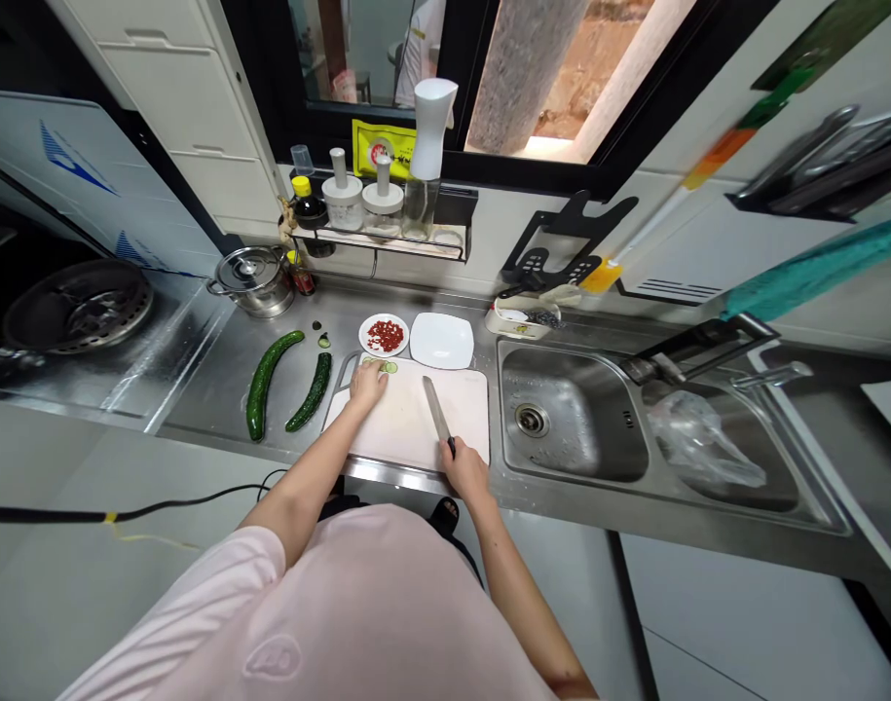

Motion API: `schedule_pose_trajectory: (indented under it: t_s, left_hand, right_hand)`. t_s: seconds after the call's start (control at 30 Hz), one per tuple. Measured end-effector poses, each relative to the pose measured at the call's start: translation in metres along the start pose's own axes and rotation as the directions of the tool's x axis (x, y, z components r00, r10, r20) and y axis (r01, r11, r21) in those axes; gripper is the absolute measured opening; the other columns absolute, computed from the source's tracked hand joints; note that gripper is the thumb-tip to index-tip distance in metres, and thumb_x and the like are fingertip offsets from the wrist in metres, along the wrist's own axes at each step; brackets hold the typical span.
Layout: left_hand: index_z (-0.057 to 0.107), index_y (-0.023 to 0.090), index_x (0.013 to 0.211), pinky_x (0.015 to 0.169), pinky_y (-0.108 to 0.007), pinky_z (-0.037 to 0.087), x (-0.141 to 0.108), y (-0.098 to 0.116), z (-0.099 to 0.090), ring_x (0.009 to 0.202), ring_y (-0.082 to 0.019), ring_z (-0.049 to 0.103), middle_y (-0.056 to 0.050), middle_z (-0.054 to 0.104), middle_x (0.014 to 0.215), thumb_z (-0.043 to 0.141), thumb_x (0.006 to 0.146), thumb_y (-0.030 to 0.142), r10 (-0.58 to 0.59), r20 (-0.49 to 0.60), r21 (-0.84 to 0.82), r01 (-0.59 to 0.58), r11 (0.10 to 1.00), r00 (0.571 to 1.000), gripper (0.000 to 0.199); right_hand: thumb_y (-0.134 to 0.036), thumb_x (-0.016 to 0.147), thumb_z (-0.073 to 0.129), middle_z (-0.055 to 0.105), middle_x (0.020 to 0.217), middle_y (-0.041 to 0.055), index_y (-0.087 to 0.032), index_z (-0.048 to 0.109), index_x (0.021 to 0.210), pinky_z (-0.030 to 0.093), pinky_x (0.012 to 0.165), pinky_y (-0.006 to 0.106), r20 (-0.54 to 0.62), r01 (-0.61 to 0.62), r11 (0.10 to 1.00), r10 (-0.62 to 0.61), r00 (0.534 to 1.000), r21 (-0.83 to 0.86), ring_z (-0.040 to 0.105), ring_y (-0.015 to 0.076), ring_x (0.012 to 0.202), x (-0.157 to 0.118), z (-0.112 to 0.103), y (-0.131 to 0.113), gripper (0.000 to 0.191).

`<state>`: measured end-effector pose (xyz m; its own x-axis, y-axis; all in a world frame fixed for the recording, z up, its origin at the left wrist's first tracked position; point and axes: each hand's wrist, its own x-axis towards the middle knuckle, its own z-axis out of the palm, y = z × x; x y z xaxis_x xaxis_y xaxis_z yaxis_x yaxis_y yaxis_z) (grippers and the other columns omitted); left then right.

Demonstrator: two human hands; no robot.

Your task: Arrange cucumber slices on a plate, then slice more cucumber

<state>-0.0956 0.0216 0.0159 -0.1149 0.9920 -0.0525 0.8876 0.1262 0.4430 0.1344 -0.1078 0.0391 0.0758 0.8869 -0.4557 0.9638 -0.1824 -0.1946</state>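
Note:
At the far left part of the white cutting board, my left hand reaches over a few thin cucumber slices. Its fingertips are bent down onto the slices and partly hide them. My right hand is wrapped round the black handle of a kitchen knife. The blade points away from me and lies over the right half of the board, apart from the slices. Left of the board, a shorter dark cucumber and a longer curved cucumber lie on the steel counter, with cut end pieces behind them.
Behind the board stand a plate of chopped red chili and a white rectangular plate. A steel pot and a wok are to the left. The sink is on the right, with a plastic bag in its second basin.

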Motion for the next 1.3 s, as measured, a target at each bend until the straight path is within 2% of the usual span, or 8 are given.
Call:
schedule_pose_trajectory:
  t_s: [0.13,0.3,0.47,0.8,0.93,1.07,1.17,1.3]
  left_hand:
    - [0.054,0.024,0.125,0.088,-0.034,0.04,0.014,0.007,0.006,0.108,-0.026,0.049,-0.011,0.056,0.117,0.049,0.085,0.026,0.04,0.078,0.069,-0.046,0.997,0.996,0.04]
    - [0.056,0.025,0.122,0.087,-0.033,0.039,0.024,0.009,0.01,0.107,-0.025,0.05,-0.01,0.055,0.118,0.047,0.086,0.024,0.054,0.141,0.149,-0.075,0.986,0.989,0.037]
    - [0.058,0.024,0.117,0.087,-0.033,0.038,0.027,0.01,0.008,0.105,-0.024,0.05,-0.01,0.054,0.117,0.046,0.087,0.024,0.036,0.17,0.137,-0.06,0.989,0.985,0.033]
    - [0.061,0.023,0.102,0.087,-0.031,0.039,0.024,0.016,-0.001,0.106,-0.023,0.048,-0.009,0.055,0.112,0.048,0.086,0.021,0.052,0.1,0.088,-0.061,0.994,0.994,0.02]
    - [0.062,0.023,0.095,0.083,-0.03,0.039,0.021,0.015,-0.002,0.101,-0.022,0.051,-0.008,0.06,0.103,0.049,0.086,0.023,0.072,0.061,0.048,-0.075,0.996,0.996,0.016]
    - [0.063,0.022,0.092,0.075,-0.027,0.04,0.017,0.012,0.001,0.088,-0.018,0.056,-0.004,0.065,0.091,0.053,0.083,0.025,0.013,0.048,-0.084,-0.009,0.996,0.999,0.013]
    - [0.064,0.02,0.09,0.069,-0.023,0.041,0.011,0.01,0.006,0.078,-0.014,0.058,-0.001,0.066,0.082,0.059,0.078,0.025,-0.07,0.122,-0.222,0.096,0.97,0.99,0.014]
    - [0.065,0.019,0.084,0.063,-0.021,0.04,-0.003,0.006,0.013,0.071,-0.012,0.058,0.001,0.065,0.076,0.065,0.072,0.024,-0.142,0.169,-0.285,0.186,0.94,0.975,0.014]
  right_hand:
    - [-0.051,0.096,0.024,0.067,0.094,0.0104,-0.02,0.057,0.108,0.039,0.076,0.028,-0.011,0.017,1.0,-0.017,1.0,0.004,0.062,0.021,0.092,-0.001,0.0,-0.001,0.047]
    - [-0.05,0.096,0.024,0.067,0.095,0.0103,-0.019,0.057,0.108,0.039,0.076,0.028,-0.004,0.011,1.0,-0.011,1.0,0.002,0.062,0.0207,0.092,-0.001,-0.001,-0.002,0.046]
    - [-0.05,0.096,0.024,0.067,0.098,0.0113,-0.019,0.056,0.109,0.039,0.077,0.029,0.004,0.004,1.0,-0.004,1.0,0.006,0.062,0.0207,0.093,-0.001,-0.001,-0.002,0.046]
    - [-0.05,0.097,0.024,0.067,0.098,0.0112,-0.019,0.056,0.111,0.039,0.078,0.028,0.013,0.008,1.0,-0.009,1.0,0.012,0.062,0.0208,0.094,0.0,-0.002,-0.001,0.047]
    - [-0.05,0.096,0.024,0.067,0.097,0.0106,-0.02,0.056,0.11,0.039,0.077,0.028,0.01,0.018,1.0,-0.018,1.0,0.006,0.062,0.0207,0.093,0.002,-0.001,-0.001,0.046]
    - [-0.05,0.096,0.024,0.067,0.095,0.0102,-0.02,0.056,0.109,0.039,0.075,0.028,0.0,0.017,1.0,-0.017,1.0,0.005,0.062,0.0207,0.092,0.003,-0.001,-0.001,0.046]
    - [-0.049,0.097,0.024,0.067,0.096,0.0107,-0.019,0.056,0.11,0.039,0.077,0.028,0.011,0.027,1.0,-0.027,1.0,0.005,0.062,0.0211,0.093,0.003,-0.002,-0.002,0.046]
    - [-0.048,0.097,0.025,0.067,0.097,0.011,-0.019,0.056,0.11,0.039,0.077,0.028,0.01,0.034,0.999,-0.033,0.999,-0.009,0.062,0.021,0.094,0.004,-0.004,-0.002,0.045]
